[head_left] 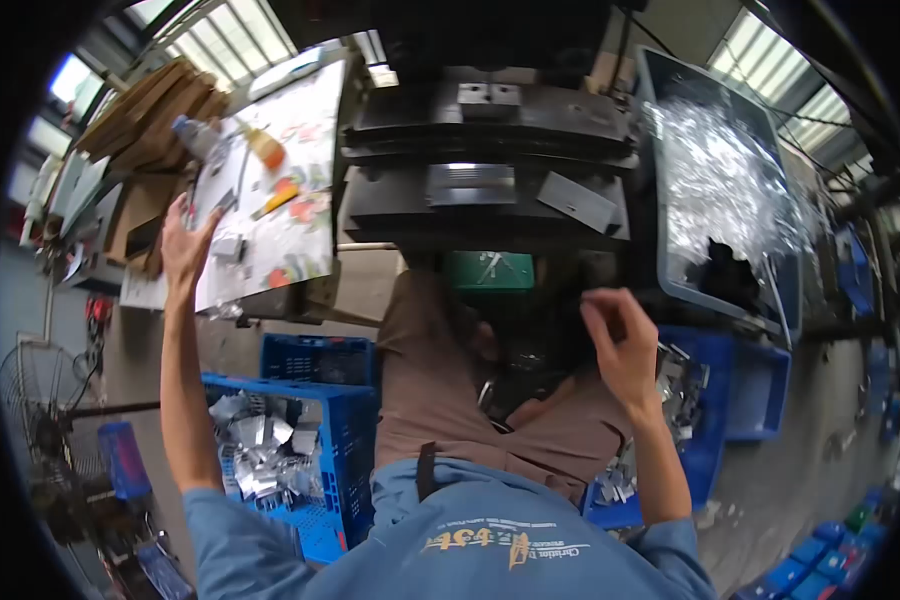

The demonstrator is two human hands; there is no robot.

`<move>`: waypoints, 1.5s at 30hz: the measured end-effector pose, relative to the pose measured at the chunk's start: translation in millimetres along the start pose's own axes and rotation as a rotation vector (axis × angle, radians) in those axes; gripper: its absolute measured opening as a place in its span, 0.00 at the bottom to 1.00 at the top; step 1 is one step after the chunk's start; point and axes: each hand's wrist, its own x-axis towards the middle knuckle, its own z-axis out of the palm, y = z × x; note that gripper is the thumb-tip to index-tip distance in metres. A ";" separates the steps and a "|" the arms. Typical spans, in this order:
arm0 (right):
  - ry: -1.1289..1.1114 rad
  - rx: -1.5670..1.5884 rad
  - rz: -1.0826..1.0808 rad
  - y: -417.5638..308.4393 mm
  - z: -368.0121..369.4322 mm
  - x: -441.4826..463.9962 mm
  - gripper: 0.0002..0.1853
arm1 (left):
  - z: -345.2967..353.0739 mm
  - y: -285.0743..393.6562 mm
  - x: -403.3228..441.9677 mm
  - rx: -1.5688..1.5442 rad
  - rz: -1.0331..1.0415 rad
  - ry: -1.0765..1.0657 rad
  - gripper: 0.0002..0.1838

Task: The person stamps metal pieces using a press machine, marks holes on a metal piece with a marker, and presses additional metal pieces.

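Note:
My left hand (187,240) reaches over the left edge of the covered table (310,125), thumb and fingers apart, close to a small grey metal piece (228,247). Between the press and my right thigh, my right hand (620,335) hangs in the air with its fingers curled and thumb near the fingertips; nothing can be made out in it. In front of me a flat metal plate (577,201) lies tilted on the dark press bed (390,205), right of a metal die block (471,185).
A grey bin (660,240) of shiny parts stands right of the press. Blue crates (345,440) with metal pieces flank my legs. A green box (490,272) sits under the press. Bottles (262,147) and a yellow tool (276,198) lie on the left table.

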 end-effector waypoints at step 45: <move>-0.389 0.199 0.131 -92.3 -87.0 22.7 0.28 | 68.1 328.9 -382.4 -0.973 0.234 -0.609 0.13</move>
